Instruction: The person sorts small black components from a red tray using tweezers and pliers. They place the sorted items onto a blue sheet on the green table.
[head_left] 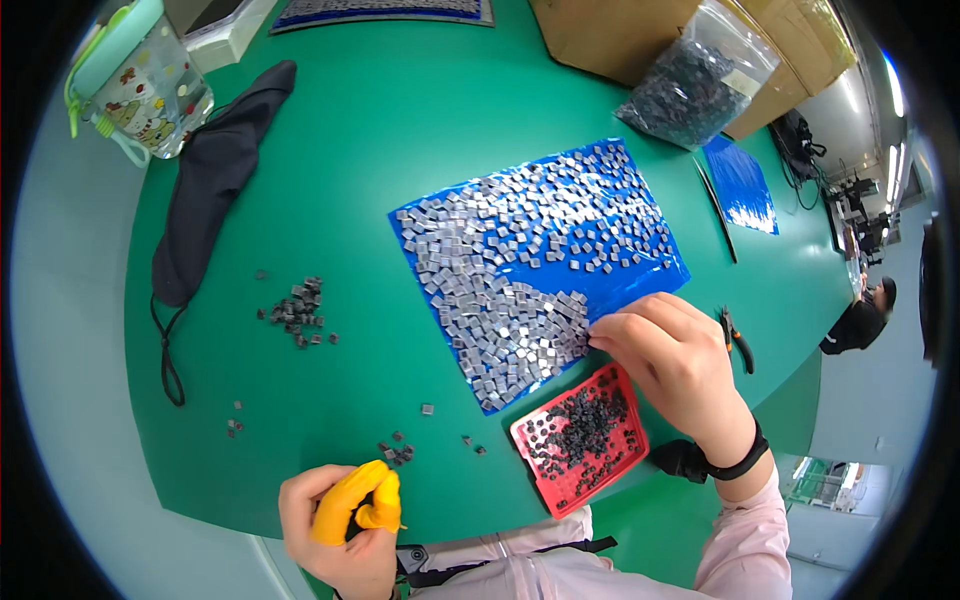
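A blue sheet (625,293) lies on the table, covered with many small silvery square pieces (480,310). At its right near edge, my right hand (680,360) is closed, thumb and fingers pinched against the rim of the silvery cluster; what sits between the fingertips is hidden. Just below that hand, a red tray (557,497) holds a heap of tiny black parts (585,425). My left hand (345,525), with yellow finger covers, is curled closed by the table's near edge. Its fingertips press together, and anything in them is too small to name. Several small dark pieces (397,452) lie just beyond it.
More dark pieces (300,312) form a pile at left. A dark cloth pouch (215,185) and a clear bottle (150,95) stand far left. A bag of dark parts (690,90) leans by a cardboard box (610,40). Tweezers (717,212) and pliers (736,340) lie right.
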